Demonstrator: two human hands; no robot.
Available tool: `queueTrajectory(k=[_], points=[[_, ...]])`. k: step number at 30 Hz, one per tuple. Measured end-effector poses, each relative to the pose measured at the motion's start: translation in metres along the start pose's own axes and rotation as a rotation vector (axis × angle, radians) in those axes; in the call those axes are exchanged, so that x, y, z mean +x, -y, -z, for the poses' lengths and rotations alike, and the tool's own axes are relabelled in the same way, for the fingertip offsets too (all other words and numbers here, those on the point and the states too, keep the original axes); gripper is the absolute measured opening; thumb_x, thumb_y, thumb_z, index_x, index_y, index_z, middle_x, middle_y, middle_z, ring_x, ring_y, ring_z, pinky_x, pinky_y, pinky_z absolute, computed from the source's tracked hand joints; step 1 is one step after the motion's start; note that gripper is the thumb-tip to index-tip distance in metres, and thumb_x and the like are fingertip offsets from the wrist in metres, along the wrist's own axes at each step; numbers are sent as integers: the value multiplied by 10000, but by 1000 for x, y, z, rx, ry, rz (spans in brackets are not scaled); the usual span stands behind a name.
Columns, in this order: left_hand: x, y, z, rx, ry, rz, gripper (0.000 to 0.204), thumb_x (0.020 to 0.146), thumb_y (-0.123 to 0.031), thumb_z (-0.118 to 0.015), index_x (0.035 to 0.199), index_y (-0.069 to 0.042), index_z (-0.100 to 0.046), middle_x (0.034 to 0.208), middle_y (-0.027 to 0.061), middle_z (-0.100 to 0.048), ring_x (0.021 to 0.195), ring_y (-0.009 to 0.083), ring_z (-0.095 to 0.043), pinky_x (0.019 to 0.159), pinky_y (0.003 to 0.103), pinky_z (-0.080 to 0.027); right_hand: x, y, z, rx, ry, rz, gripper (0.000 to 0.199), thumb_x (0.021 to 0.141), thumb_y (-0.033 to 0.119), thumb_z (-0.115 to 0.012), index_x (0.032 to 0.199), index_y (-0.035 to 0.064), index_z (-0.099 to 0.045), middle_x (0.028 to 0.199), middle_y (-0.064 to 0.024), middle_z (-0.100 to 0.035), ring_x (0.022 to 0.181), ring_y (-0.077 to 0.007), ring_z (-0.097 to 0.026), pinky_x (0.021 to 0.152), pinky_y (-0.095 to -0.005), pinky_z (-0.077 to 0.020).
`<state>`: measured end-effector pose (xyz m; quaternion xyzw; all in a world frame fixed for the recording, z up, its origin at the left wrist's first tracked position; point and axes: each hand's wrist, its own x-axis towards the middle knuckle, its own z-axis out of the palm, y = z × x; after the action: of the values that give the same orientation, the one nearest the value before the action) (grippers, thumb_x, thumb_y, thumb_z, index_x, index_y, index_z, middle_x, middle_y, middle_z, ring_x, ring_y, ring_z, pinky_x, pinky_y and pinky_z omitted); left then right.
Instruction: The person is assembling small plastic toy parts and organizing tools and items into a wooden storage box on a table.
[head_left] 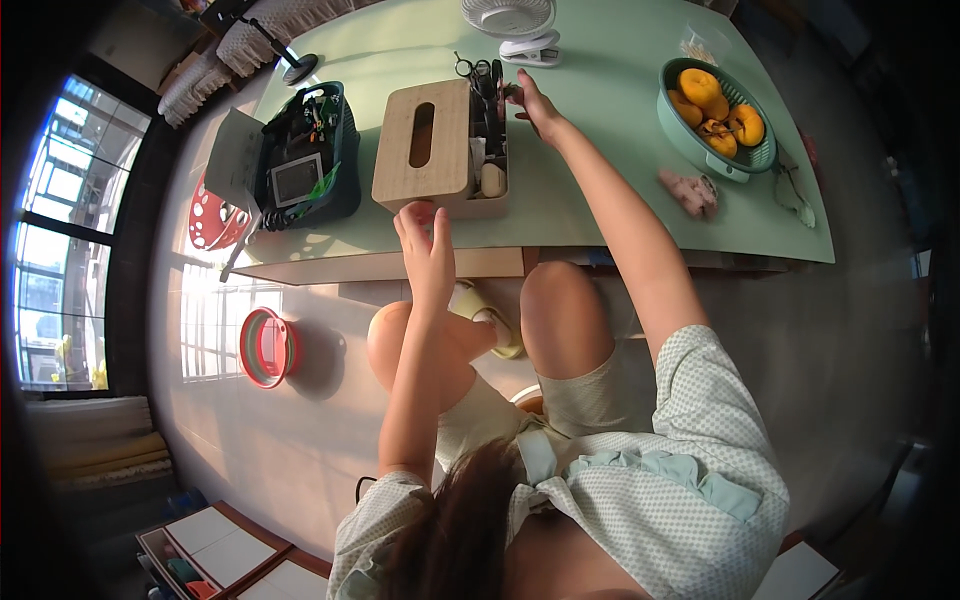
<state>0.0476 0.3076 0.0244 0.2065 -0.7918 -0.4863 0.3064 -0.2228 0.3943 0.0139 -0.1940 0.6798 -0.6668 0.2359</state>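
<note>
A tissue box (452, 130) with a wood-look lid, an oval slot and side compartments stands near the table's front edge. Upright in its far right compartment are scissors (464, 66) and dark-handled tools; a small cream-coloured item (492, 181) fills the near one. My left hand (428, 255) has its fingers closed at the box's near edge. At the far right side of the box, my right hand (540, 108) has its thumb and fingers apart, the fingertips against or very close to the wall. Some fingertips are hard to see there.
Left of the box stands a dark green basket (345, 150) packed with cables and electronics. Behind it is a white clip fan (530, 50). Toward the right, a green colander (735, 168) holds orange fruit, near a pink cloth-like item (690, 193). A red-rimmed bucket (268, 347) is on the floor.
</note>
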Motion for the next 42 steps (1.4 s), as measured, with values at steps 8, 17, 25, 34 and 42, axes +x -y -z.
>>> queueTrajectory(k=[8,17,25,34,42], points=[[56,15,27,-95,27,238,504,989,-503,-378,1179,-41,-442,1148,113,-505,936,234,-548,763,347,-459,-59,-28,-3,109,-143,306,673,998,540,-211,954,13,-628,844,-83,-674,795,-202,-612,849,-305,-448],[52,9,42,207,-240,-232,465,971,-346,-474,1320,-40,-486,1234,133,-527,1077,247,-523,910,370,-411,-183,-16,36,-779,-452,633,312,830,163,-644,1129,74,-626,1147,-106,-626,1077,-323,-556,932,-407,-441],[-10,-96,-78,125,495,-758,243,794,10,-587,1013,-74,-655,1003,79,-633,896,285,-604,798,380,-490,-242,-33,159,-1312,-697,298,294,814,153,-645,1090,57,-676,1066,-88,-599,989,-315,-530,887,-405,-452],[-23,-50,-161,613,598,-755,576,810,-194,-610,1291,84,-460,1354,224,-465,1298,365,-420,1080,482,-350,-211,-14,103,-786,-160,306,294,817,28,-651,1109,59,-670,982,-105,-599,889,-288,-604,780,-383,-504],[32,-14,-192,642,259,-363,598,831,-112,-514,1308,190,-316,1319,373,-378,1234,493,-377,1047,527,-318,-71,-31,80,-665,124,435,275,819,168,-663,1085,112,-705,1007,-100,-629,907,-300,-614,821,-382,-502]])
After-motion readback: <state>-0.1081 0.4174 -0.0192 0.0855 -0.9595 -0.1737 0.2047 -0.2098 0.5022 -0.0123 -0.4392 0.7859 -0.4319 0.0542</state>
